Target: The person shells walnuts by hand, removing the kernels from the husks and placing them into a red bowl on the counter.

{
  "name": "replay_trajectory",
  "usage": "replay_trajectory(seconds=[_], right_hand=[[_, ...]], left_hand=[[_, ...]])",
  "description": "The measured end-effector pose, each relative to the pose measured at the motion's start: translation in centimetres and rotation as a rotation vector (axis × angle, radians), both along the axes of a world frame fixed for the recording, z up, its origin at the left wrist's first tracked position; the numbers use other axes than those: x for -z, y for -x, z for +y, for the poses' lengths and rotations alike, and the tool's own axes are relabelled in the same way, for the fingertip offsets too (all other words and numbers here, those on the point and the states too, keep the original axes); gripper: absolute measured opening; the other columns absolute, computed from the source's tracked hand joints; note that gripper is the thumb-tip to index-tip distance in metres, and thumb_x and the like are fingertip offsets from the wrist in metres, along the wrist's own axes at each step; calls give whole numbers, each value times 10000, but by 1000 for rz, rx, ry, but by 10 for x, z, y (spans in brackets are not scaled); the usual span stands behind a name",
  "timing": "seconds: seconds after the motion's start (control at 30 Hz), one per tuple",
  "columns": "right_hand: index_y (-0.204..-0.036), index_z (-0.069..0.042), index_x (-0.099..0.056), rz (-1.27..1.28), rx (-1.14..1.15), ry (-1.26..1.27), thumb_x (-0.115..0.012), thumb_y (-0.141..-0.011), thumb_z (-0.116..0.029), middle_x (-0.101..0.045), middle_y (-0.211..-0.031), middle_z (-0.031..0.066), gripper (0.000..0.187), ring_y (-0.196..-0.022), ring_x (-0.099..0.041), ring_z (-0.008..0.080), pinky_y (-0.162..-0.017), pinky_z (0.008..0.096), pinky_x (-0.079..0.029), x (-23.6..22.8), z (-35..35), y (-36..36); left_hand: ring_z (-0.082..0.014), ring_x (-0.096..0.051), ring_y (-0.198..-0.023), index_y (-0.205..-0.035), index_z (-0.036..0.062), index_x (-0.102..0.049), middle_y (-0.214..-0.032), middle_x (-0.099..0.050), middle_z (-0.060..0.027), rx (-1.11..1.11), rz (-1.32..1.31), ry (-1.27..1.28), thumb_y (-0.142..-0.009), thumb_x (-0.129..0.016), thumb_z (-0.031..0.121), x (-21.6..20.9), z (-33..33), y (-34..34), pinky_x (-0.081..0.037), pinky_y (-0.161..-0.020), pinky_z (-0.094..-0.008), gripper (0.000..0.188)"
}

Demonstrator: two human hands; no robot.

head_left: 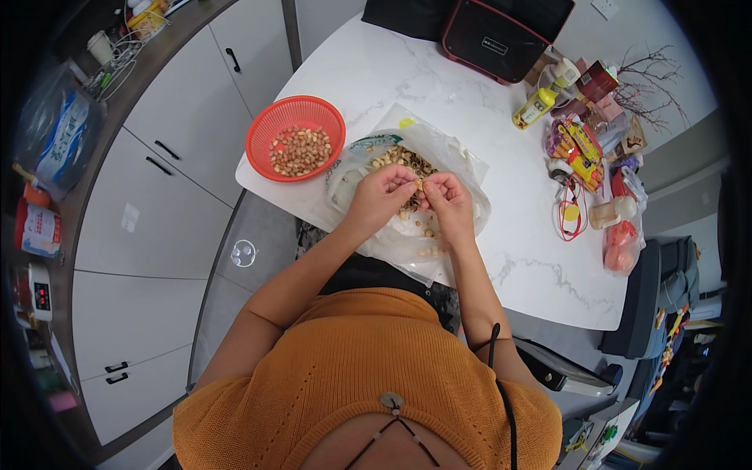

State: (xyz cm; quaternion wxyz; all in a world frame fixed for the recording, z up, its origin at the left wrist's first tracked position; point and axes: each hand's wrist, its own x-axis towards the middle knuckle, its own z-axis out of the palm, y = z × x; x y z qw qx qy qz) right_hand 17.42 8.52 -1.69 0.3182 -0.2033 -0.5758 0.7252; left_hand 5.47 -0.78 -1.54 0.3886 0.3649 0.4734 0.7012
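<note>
Over a white plastic bag [467, 147], my two hands meet with their fingertips pinched together. Between them is a small pale peanut [420, 186], partly covered by the fingers. My left hand [381, 199] is closed on its left side, and my right hand [451, 205] closes on it from the right. Peanut shells [418, 161] and unshelled peanuts lie in the bag beneath the hands. To the left stands a red plastic basket [335, 131], holding many shelled brown peanut kernels [301, 152].
The white marbled table [540, 266] carries a dark red-edged appliance [492, 39] at the back. A yellow bottle [535, 108], snack packets [581, 149], a red cable [572, 219] and a bag of round pink fruit [621, 243] line its right side. White cabinets [149, 219] stand left.
</note>
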Motion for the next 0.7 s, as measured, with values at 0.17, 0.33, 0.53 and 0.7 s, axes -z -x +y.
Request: replay_trajectory(seconds=[0.17,0.33,0.53,0.7], right_hand=[[-935,-7,-535,-12,5,-75,-573,-853,-70,-587,-745,31,110,-613,-539,66,-552,182,-454,-1,-2,0],[-933,-10,-546,-189,-19,-161,-567,-860,-82,-565,-721,2,105,-591,-512,57,-544,183,-432,-6,-5,-1],[-937,-15,-547,-313,-30,-273,-546,-876,-101,-557,-728,-4,106,-584,-502,55,-543,184,-426,-7,-6,-3],[-965,-16,-548,-176,-36,-118,-534,-886,-129,-575,-759,11,139,-596,-506,63,-553,193,-431,-2,-6,-2]], left_hand=[[-37,-531,-668,-909,-9,-548,-774,-575,-9,2,-6,48,-840,-544,31,-1,0,0,-429,-565,-164,79],[-31,-509,-630,-880,-6,-539,-767,-562,-7,-23,67,104,-825,-549,19,3,1,5,-425,-540,-161,61],[-37,-512,-604,-862,-10,-539,-737,-560,-11,-63,125,133,-807,-552,14,3,0,3,-437,-523,-172,61],[-50,-513,-587,-847,-4,-540,-717,-554,-10,-80,-89,123,-802,-545,3,-1,1,7,-442,-519,-182,46]])
